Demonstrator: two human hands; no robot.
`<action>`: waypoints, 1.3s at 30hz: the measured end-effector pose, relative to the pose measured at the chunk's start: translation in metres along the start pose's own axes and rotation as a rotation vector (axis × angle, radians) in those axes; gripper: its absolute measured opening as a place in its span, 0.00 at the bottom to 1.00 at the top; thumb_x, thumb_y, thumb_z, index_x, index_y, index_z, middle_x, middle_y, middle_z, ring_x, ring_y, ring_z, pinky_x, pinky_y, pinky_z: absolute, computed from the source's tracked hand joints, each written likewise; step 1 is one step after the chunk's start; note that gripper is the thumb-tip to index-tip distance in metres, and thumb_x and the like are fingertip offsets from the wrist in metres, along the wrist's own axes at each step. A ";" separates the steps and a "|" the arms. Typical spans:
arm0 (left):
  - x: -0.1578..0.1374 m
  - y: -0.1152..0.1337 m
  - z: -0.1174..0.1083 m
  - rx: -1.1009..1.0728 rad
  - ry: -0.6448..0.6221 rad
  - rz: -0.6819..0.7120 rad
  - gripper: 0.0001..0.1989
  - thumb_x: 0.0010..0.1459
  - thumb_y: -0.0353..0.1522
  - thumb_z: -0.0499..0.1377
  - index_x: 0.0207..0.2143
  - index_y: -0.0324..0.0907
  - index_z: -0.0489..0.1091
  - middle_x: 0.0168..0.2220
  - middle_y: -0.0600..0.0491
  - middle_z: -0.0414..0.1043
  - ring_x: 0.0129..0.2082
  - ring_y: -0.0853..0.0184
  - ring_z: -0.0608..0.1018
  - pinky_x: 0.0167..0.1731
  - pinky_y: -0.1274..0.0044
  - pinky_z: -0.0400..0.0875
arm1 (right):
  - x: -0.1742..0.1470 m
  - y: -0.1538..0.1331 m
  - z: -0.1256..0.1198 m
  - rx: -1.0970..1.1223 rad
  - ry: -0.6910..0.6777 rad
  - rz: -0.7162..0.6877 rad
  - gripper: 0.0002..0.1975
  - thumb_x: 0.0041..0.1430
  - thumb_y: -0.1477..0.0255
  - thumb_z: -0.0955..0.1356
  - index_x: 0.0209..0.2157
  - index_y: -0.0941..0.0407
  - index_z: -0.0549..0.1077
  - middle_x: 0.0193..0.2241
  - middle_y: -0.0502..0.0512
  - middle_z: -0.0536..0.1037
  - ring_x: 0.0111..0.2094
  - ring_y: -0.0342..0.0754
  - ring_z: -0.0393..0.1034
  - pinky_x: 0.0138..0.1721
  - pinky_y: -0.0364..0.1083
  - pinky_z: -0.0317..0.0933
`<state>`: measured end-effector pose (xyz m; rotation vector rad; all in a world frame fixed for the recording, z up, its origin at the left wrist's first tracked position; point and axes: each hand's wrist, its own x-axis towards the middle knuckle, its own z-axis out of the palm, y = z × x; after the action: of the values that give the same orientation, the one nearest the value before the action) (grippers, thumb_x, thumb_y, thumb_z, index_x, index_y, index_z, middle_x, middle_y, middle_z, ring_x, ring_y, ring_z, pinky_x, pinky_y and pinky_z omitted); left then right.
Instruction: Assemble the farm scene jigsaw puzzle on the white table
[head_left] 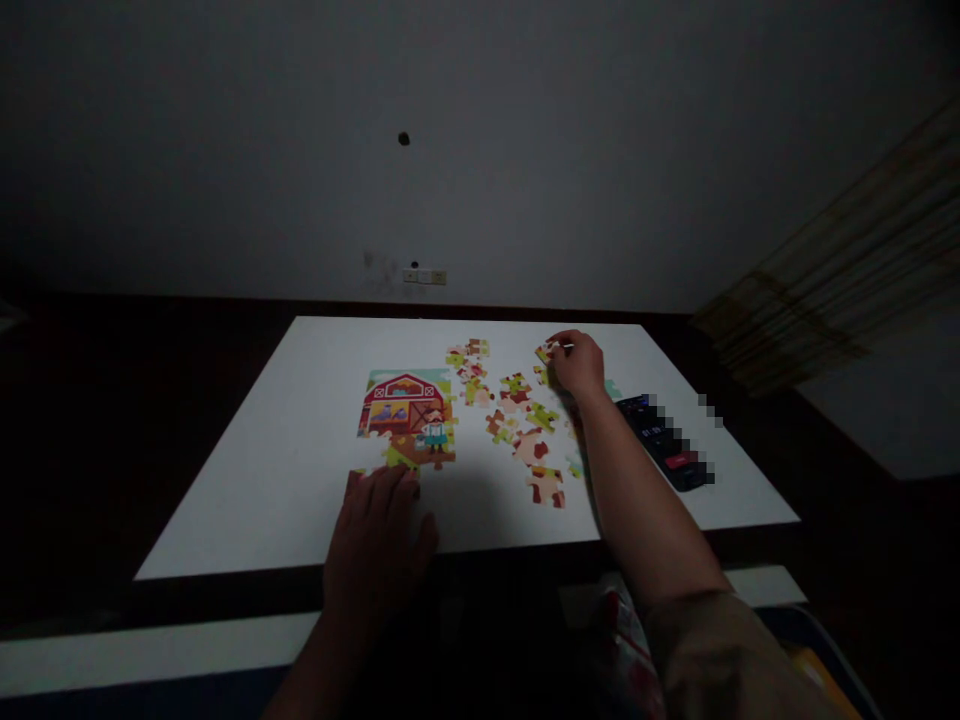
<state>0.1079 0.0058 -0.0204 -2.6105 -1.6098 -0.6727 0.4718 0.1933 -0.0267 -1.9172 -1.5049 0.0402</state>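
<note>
On the white table lies a partly joined jigsaw puzzle [405, 405] showing a red barn and a figure in blue. My left hand [381, 525] rests palm down at its lower edge, fingers stretched over some pieces there that it partly hides. Toward the table's far right, my right hand [579, 362] pinches a puzzle piece [547, 352] between thumb and fingers. Loose puzzle pieces [531, 446] lie scattered between the two hands, several with green, pink and brown print. A few more are partly covered by my right forearm.
A dark phone [664, 440] lies on the table [247, 460] to the right of my forearm. Behind the table stands a grey wall with a socket plate [424, 276]. A striped curtain [825, 270] hangs at the right. Below the front edge, a red and white package [630, 640] is partly visible.
</note>
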 end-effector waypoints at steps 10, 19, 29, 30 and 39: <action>0.001 -0.001 0.000 0.016 -0.024 0.011 0.16 0.58 0.32 0.55 0.49 0.40 0.65 0.50 0.41 0.67 0.54 0.50 0.68 0.60 0.50 0.54 | -0.002 0.024 -0.010 -0.185 -0.050 0.104 0.14 0.56 0.71 0.64 0.44 0.55 0.74 0.42 0.64 0.75 0.41 0.56 0.70 0.43 0.51 0.62; 0.002 0.001 -0.002 0.000 -0.014 0.007 0.16 0.57 0.32 0.56 0.49 0.42 0.66 0.50 0.41 0.67 0.53 0.50 0.68 0.58 0.50 0.56 | -0.012 -0.010 -0.027 -0.166 -0.175 -0.131 0.16 0.59 0.71 0.63 0.47 0.55 0.74 0.46 0.61 0.74 0.50 0.57 0.64 0.53 0.54 0.57; 0.002 0.001 0.001 0.041 -0.037 0.014 0.14 0.58 0.32 0.55 0.47 0.42 0.65 0.50 0.42 0.67 0.53 0.50 0.68 0.59 0.50 0.54 | -0.033 -0.044 -0.032 -0.062 -0.655 -0.437 0.25 0.44 0.62 0.77 0.47 0.45 0.74 0.46 0.54 0.73 0.50 0.56 0.64 0.55 0.55 0.55; 0.002 0.001 0.001 0.044 -0.042 0.015 0.14 0.58 0.33 0.55 0.47 0.42 0.65 0.50 0.42 0.67 0.53 0.50 0.68 0.59 0.50 0.54 | -0.033 -0.044 -0.033 -0.057 -0.659 -0.445 0.25 0.44 0.62 0.77 0.47 0.45 0.74 0.46 0.54 0.72 0.50 0.56 0.63 0.55 0.55 0.55; 0.004 0.004 -0.003 0.015 -0.031 -0.002 0.14 0.57 0.32 0.54 0.47 0.42 0.66 0.48 0.42 0.68 0.52 0.50 0.68 0.58 0.50 0.54 | -0.036 -0.050 -0.035 -0.026 -0.549 -0.459 0.21 0.50 0.61 0.73 0.47 0.48 0.73 0.46 0.57 0.72 0.49 0.57 0.64 0.53 0.54 0.58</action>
<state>0.1121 0.0067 -0.0148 -2.6220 -1.6195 -0.6206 0.4323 0.1499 0.0131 -1.6030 -2.2888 0.3653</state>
